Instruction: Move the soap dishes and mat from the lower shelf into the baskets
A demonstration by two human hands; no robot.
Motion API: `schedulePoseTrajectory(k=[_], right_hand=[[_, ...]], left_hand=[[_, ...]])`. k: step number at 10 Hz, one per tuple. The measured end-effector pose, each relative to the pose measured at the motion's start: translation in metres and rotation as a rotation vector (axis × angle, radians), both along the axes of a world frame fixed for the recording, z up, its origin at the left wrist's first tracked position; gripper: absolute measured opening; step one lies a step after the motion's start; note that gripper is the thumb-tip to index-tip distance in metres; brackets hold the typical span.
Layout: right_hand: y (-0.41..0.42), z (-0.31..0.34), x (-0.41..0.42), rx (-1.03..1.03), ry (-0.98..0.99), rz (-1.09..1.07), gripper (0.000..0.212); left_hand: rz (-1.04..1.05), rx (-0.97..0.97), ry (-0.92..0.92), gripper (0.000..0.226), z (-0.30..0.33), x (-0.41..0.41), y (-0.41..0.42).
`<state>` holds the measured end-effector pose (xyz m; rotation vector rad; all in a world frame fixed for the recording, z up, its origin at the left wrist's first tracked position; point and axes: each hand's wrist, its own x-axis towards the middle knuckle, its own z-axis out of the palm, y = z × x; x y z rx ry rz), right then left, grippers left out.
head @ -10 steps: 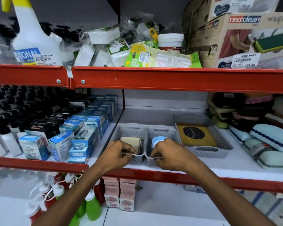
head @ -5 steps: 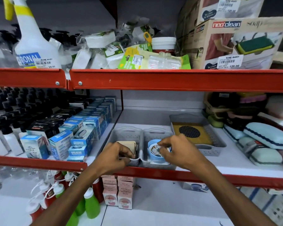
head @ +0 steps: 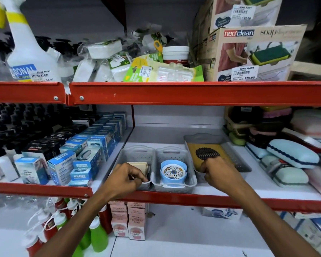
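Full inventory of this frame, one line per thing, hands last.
small baskets: 2, grey, side by side, middle shelf front
beige soap dishes: stack, left basket
blue soap dish: 1, right basket
large basket: 1, grey, right of them
mat: 1, yellow with black disc, in large basket
spray bottle: 1, white, top shelf left
neo clean box: 1, top shelf right
left hand: gripping left basket rim
right hand: at large basket's near end
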<state>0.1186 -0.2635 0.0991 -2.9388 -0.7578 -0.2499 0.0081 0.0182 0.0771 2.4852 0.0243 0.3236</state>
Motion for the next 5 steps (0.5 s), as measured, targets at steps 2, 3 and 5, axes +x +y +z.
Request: schedulePoseTrajectory(k=[2,3,5], right_hand=[[-0.016,0.008,-0.022,-0.002,0.086,0.121,0.008],[-0.018,0.009,-0.026,-0.021,0.115,0.158,0.012],[-0.019,0.012,-0.034,0.014,0.129,0.148,0.018]], left_hand=[[0.001,-0.024,-0.034,0.05,-0.003,0.001,0.002],[-0.001,-0.031,-0.034,0.05,-0.005,0.003,0.003],[-0.01,0.035,-0.068,0.032,0.009,-0.004,-0.009]])
